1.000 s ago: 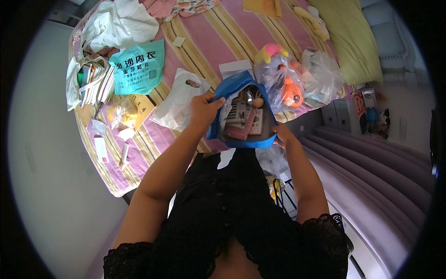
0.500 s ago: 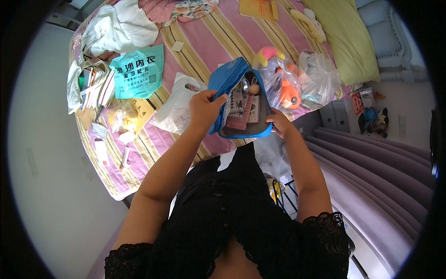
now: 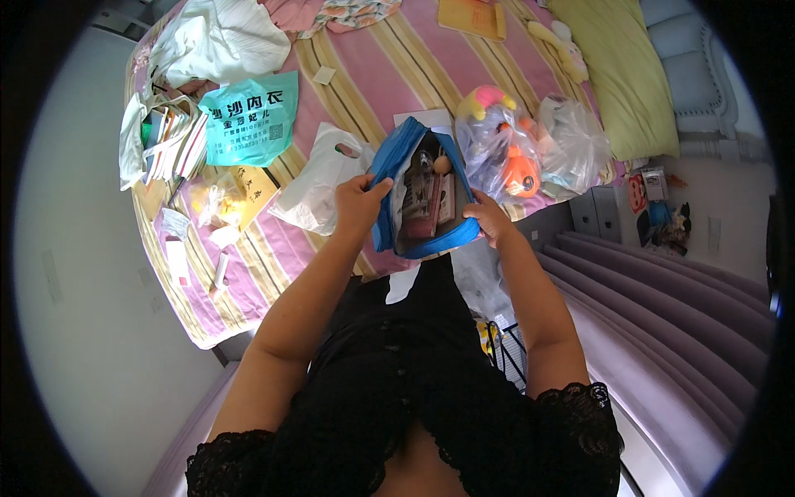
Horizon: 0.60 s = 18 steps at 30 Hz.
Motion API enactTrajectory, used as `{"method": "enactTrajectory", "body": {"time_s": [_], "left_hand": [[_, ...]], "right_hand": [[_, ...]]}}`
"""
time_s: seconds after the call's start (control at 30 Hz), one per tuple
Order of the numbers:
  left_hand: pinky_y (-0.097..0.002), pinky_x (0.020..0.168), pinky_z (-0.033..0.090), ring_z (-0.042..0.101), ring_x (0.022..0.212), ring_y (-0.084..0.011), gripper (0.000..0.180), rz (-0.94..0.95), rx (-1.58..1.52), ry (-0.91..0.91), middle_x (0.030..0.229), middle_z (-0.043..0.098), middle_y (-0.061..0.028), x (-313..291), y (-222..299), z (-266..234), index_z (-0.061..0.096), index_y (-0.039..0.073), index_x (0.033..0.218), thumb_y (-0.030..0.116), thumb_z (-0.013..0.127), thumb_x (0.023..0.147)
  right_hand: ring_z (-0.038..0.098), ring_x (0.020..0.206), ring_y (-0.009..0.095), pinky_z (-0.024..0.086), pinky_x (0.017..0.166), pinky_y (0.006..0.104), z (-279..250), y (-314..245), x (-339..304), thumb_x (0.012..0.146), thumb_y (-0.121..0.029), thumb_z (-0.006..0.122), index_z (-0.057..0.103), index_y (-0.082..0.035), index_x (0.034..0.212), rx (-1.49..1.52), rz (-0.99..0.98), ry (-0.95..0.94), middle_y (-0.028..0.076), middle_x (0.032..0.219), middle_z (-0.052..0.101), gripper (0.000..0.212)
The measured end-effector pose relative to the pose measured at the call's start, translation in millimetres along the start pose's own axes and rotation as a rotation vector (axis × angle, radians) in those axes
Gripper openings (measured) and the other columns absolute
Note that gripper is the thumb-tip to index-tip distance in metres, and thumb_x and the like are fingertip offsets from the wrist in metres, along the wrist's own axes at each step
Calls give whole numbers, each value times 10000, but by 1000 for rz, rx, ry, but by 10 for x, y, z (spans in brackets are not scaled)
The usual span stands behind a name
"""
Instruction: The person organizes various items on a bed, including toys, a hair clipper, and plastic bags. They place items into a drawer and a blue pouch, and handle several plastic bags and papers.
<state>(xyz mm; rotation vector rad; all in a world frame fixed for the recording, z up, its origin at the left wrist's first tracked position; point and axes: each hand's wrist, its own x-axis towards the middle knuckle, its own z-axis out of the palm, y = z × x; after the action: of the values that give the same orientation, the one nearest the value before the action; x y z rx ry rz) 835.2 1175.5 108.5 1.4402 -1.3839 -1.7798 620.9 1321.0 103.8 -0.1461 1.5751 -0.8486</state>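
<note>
A blue zippered case (image 3: pixel 440 243) hangs unzipped between my two hands, at the near edge of the bed. My left hand (image 3: pixel 359 205) grips its left side and lid, with the thumb on the rim. The lower right corner is held by my right hand (image 3: pixel 488 219), thumb over the edge. Inside the case lie several small flat boxes (image 3: pixel 424 207), pinkish and dark, and a round beige item (image 3: pixel 442 165). Shadow hides the rest of the contents. A white plastic bag (image 3: pixel 319 186) lies just left of the case.
Clear bags with orange and pink toys (image 3: pixel 520 170) lie right of the case on the striped bed (image 3: pixel 364 70). To the left are a teal bag (image 3: pixel 248 124), a tote of books (image 3: pixel 174 149) and small packets. A purple curtain (image 3: pixel 662 290) hangs at right.
The case has tipped and swung slightly, and its lid side has come inward, narrowing the opening. Both hands keep their hold and have shifted a little left.
</note>
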Motion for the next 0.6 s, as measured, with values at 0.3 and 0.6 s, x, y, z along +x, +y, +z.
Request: {"method": "enactTrajectory", "body": {"time_s": [0.3,0.6], "left_hand": [[-223,567,443,547,599,-95,191,-61,35,-4,734,622,-47,-15,-65,-130,641,-53,870,108,681,776],[-290,623,462,560,674,-159,351,274,552,-46,764,586,-75,-305,-617,-13,578,-28,921,170,747,685]], "right_hand": [[561,840,192,462,728,323,211,70,158,647,-153,640,439,8,1266,-56,-110,40,110,993,580,670],[549,971,228,434,857,322,1040,121,-29,610,-100,691,453,24,1153,-118,-341,133,139,1055,553,606]]}}
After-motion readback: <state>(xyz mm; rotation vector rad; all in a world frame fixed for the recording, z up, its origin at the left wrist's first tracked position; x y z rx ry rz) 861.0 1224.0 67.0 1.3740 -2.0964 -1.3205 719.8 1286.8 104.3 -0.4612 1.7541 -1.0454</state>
